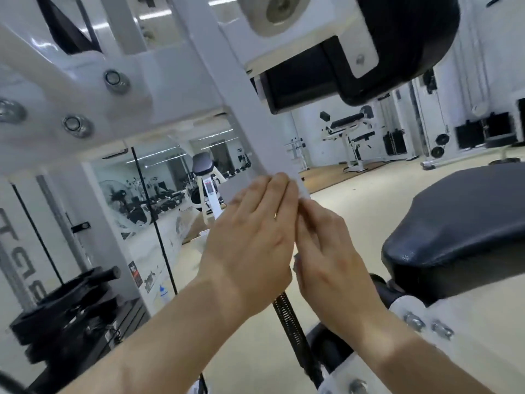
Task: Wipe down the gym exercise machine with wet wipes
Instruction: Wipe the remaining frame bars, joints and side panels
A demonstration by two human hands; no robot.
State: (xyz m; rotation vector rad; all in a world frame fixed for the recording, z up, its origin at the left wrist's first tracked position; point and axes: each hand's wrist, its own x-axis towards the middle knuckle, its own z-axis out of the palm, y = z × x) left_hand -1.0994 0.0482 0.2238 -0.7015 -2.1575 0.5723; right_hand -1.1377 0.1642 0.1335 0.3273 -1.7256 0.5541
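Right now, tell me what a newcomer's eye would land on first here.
Both hands meet at centre, the left hand and right hand close together at the slanted white frame bar; what they hold, if anything, is too blurred to tell. A black seat pad fills the right, and black weight plates sit lower left.

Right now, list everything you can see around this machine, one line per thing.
frame bar: one, white, slanting from top centre down to the hands
bolts: three, silver, on the frame at upper left
pad: one, black, top right
seat: one, black, right
weight plates: a stack, black, lower left
spring: one, black, below the hands
mirror: one, behind the frame at left
other machines: several, white and black, far background
wipe: apparently one, white, only a sliver between the hands
left hand: flat against the bar's left side
right hand: fingers up along the bar's right side
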